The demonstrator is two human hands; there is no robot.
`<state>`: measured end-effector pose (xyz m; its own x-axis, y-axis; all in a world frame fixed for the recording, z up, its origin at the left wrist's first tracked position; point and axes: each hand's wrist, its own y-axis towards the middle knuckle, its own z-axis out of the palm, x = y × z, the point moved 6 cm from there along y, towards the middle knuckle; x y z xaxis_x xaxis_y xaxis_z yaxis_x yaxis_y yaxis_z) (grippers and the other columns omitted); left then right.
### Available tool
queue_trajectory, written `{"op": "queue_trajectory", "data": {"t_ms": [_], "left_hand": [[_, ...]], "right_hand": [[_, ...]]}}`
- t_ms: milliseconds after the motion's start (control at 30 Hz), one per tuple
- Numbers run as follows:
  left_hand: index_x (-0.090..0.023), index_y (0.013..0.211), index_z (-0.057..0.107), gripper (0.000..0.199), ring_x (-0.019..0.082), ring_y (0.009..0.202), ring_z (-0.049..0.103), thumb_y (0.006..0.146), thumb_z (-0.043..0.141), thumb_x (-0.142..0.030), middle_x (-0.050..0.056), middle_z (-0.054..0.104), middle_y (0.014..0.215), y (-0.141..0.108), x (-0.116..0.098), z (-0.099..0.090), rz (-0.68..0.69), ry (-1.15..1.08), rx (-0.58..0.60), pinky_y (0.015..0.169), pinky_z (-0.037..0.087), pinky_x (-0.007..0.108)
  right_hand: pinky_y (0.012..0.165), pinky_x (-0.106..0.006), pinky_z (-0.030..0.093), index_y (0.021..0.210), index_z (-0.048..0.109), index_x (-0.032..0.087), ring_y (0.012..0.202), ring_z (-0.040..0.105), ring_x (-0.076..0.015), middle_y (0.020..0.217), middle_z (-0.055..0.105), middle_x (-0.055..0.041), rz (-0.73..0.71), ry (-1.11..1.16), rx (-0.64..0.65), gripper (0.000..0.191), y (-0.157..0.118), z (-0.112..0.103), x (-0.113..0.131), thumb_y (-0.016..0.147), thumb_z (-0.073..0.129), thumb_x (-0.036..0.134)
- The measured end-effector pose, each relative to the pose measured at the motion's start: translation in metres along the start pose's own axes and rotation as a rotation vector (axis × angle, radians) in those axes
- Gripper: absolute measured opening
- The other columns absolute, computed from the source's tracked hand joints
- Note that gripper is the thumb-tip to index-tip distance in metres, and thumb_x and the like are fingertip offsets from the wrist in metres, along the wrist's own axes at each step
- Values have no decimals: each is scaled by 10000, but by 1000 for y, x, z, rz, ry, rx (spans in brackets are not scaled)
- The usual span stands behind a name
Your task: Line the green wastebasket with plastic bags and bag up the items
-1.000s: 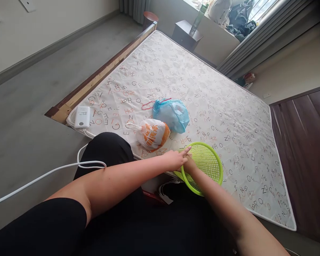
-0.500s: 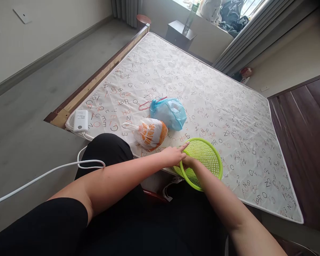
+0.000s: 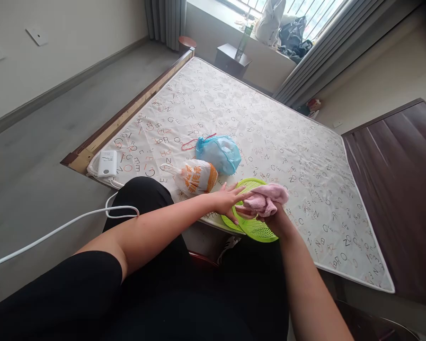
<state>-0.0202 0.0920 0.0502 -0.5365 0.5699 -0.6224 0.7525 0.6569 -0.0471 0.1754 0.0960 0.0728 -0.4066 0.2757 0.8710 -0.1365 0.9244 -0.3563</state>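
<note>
A crumpled pink towel (image 3: pixel 268 195) is held over the mouth of a lime-green mesh basket (image 3: pixel 262 232). My right hand (image 3: pixel 277 220) grips the towel from below, its fingers partly covered by the cloth. At the basket's left side, my left hand (image 3: pixel 227 201) has its fingers spread, the tips close to the towel's left edge; whether they touch it I cannot tell. The basket lies tilted at the mattress edge, its opening facing me. Just beyond my left hand lie a white plastic bag with orange print (image 3: pixel 196 177) and a blue plastic bag (image 3: pixel 220 154).
The lettered mattress (image 3: pixel 298 156) sits in a wooden bed frame (image 3: pixel 128 109). A white power bank (image 3: pixel 107 164) with a white cable (image 3: pixel 57 237) lies at its left corner. A nightstand (image 3: pixel 230 59) holding a green bottle (image 3: pixel 244 42) stands at the far side.
My right hand has come up out of the basket with the pink towel. My left hand has spread its fingers beside the rim. The view has shifted slightly.
</note>
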Motion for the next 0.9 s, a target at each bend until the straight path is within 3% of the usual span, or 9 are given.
{"op": "queue_trajectory", "data": {"t_ms": [67,133,233,367,533,633,767,867,900], "left_hand": [[-282,1695,122,1153,440,1597,-39,802,784,-589,166,138,1737,-2,-12,-8,48,-50,-91,1203,17,749],[-254,1685,190,1063,394,1607,48,844,757,-573,160,210,1721,-8,-26,-16,131,-166,-205,1255,49,665],[-190,1605,384,915,353,1546,309,845,777,-512,198,376,1639,-19,-38,-28,223,-486,-458,1266,252,512],[-144,1244,658,559,289,1217,628,781,831,-403,168,669,1299,-32,-25,-44,96,-909,-792,1070,488,415],[-142,1004,658,373,129,800,616,747,832,-349,25,683,927,-48,5,-88,-30,-1200,-1014,719,506,250],[-152,776,554,359,95,681,539,706,838,-361,-24,589,740,-76,41,-133,-8,-1314,-1250,620,453,226],[-158,992,586,346,123,849,607,825,741,-419,-19,657,842,-131,99,-180,-152,-1378,-1560,733,502,263],[-161,1278,550,532,167,1117,599,960,579,-586,16,685,1102,-166,124,-199,-251,-1121,-1603,864,515,337],[-173,1366,496,572,192,1210,567,991,525,-605,36,660,1223,-171,128,-202,-303,-958,-1535,904,512,362]], "right_hand": [[566,-314,499,1477,519,186,808,683,-243,1174,716,-163,18,104,46,676,-21,14,7,1008,290,615],[609,-317,529,1534,442,196,925,704,-263,1260,689,-164,0,199,44,693,-38,35,15,998,309,615],[658,-313,557,1514,473,248,944,708,-255,1233,705,-122,-13,339,53,689,-53,72,27,945,507,636],[652,-312,562,1280,640,221,797,690,-212,1035,734,-92,17,442,-20,617,-61,89,40,821,751,617],[751,-347,594,1391,544,281,863,712,-176,1364,628,-103,-200,277,15,572,-88,66,54,894,706,515],[845,-378,587,1416,522,280,977,700,-192,1394,608,-107,-352,48,-189,496,-117,36,33,956,628,432],[948,-421,564,1288,614,220,1118,658,-234,1257,673,-116,-444,-207,-493,325,-160,3,-29,998,535,343],[966,-436,562,1223,651,197,1118,656,-244,1223,687,-122,-405,-297,-597,300,-180,-12,-73,1000,508,337],[966,-436,562,1212,656,193,1102,659,-243,1217,689,-123,-382,-306,-630,299,-183,-17,-83,1001,501,339]]}}
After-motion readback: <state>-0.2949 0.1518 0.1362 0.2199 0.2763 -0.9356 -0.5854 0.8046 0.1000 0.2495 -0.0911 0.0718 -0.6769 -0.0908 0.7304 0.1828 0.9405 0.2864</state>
